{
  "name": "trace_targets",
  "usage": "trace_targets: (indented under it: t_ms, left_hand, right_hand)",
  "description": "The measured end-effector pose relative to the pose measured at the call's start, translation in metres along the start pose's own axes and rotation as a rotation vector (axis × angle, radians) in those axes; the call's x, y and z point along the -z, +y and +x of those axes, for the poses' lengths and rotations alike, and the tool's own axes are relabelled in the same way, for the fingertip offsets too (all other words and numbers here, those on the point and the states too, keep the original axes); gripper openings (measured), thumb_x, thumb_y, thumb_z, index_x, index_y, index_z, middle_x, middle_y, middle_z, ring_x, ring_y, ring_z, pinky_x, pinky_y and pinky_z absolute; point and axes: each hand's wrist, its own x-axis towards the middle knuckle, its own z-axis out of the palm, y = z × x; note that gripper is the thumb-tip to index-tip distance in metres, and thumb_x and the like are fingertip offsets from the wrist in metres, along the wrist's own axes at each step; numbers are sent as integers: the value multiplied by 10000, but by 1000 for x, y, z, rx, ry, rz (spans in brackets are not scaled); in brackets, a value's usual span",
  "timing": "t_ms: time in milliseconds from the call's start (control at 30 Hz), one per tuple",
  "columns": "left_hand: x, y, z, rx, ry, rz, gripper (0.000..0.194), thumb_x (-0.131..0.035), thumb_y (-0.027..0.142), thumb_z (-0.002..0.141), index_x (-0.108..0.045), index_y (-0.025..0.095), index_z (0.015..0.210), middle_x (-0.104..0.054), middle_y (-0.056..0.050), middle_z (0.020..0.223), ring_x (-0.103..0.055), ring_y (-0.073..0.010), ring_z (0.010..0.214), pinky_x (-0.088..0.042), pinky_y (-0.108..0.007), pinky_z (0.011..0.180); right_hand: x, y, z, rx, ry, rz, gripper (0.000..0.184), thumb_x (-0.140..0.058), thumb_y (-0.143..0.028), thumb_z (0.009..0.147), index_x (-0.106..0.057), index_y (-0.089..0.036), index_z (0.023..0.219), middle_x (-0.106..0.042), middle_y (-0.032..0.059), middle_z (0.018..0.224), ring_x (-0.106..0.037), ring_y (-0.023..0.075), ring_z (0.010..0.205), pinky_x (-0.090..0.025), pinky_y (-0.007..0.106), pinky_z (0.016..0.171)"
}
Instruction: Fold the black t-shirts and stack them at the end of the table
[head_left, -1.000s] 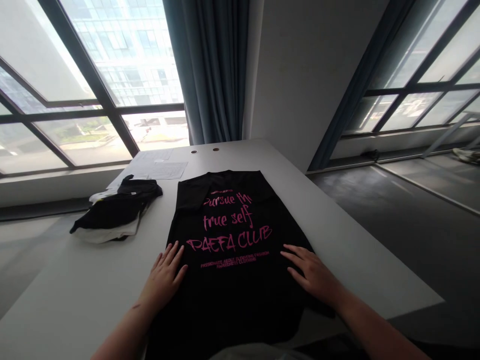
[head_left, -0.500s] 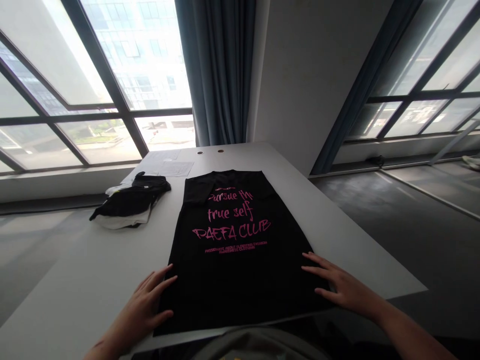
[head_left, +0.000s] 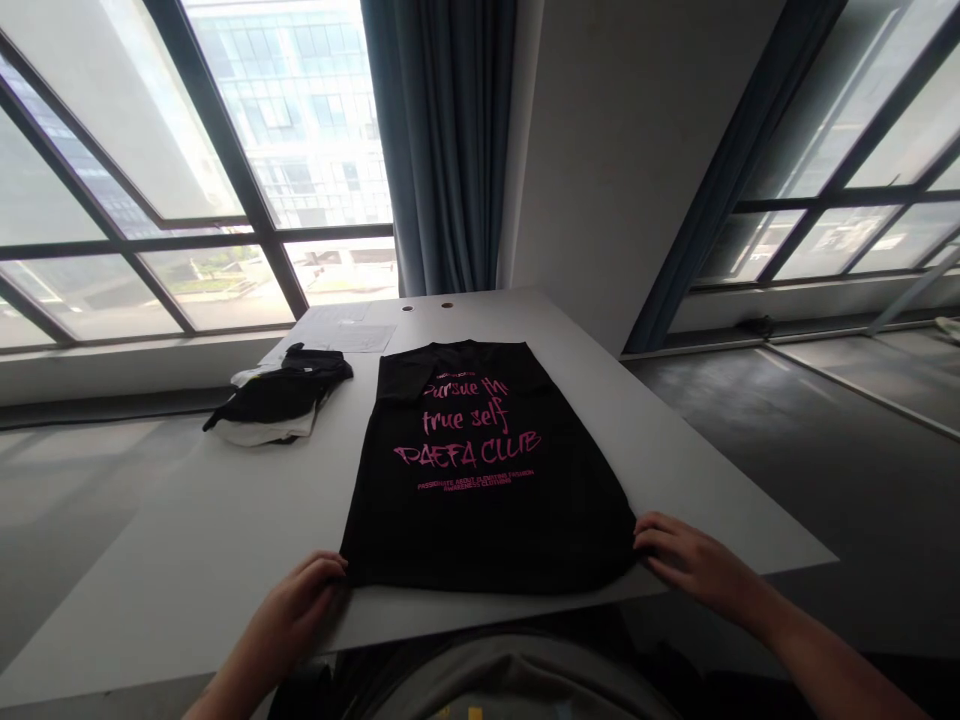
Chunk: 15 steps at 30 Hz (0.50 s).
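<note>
A black T-shirt (head_left: 487,530) with pink lettering lies flat in front of me, its hem toward my body. At least the left sleeve is folded inward over the print. My left hand (head_left: 304,595) pinches the shirt's near left corner at the hem. On the opposite side, the fingers of my right hand (head_left: 686,555) are closed on the shirt's right edge close to the hem.
The shirt rests on a white table (head_left: 720,500). Left of it sits a small pile of black and white clothes (head_left: 277,395), with paper sheets (head_left: 352,330) behind. A blue curtain (head_left: 450,150) hangs beside the window past the table's far end.
My hands have gone from lying flat on the shirt to its outer edges, then down to grip near the hem. The hem now lies flat, farther from my body.
</note>
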Motion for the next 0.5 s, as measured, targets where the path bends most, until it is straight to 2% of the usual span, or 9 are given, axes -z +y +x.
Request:
trace_targets:
  t_ms: [133,233,333,400,500]
  left_hand:
    - [2,14,8,286,39,-205,477,-609,635,820,-744,233,1038,-791,-64,974,-748,-263,867,-597,-369,835]
    - [8,25,12,350,123,-246,514,-660,615,732,-738,203,1030,-784,-64,944,-719,-252,813,-570,-363,813]
    - [19,33,14,380,141,-199,499,-645,562,715,-725,185,1031,-742,-36,817,-640,-203,677,-508,-307,674]
    - [28,36,14,402,84,-96,470,-621,521,722,-716,193,1044,-662,13,682,-559,-170,588,-426,-270,591]
    - [37,36,11,379,-63,75,406,-583,430,733,-702,218,1058,-529,64,581,-490,-153,552,-364,-254,568]
  right_hand:
    - [1,-8,3,-92,168,100,293,-574,-491,925,-728,-254,1003,-756,86,1087,-722,272,1026,-571,383,926]
    - [4,-11,7,-233,283,139,301,-552,-480,899,-700,-253,1031,-759,56,960,-728,250,892,-576,352,820]
    - [13,-11,11,-296,309,100,294,-527,-441,875,-682,-247,1032,-691,18,745,-669,219,686,-547,323,673]
    - [23,-10,11,-253,285,37,255,-531,-385,843,-679,-249,1000,-703,34,795,-654,215,683,-541,325,671]
    - [36,-5,9,-101,181,-49,204,-522,-269,783,-675,-253,916,-728,79,1055,-699,247,911,-554,356,845]
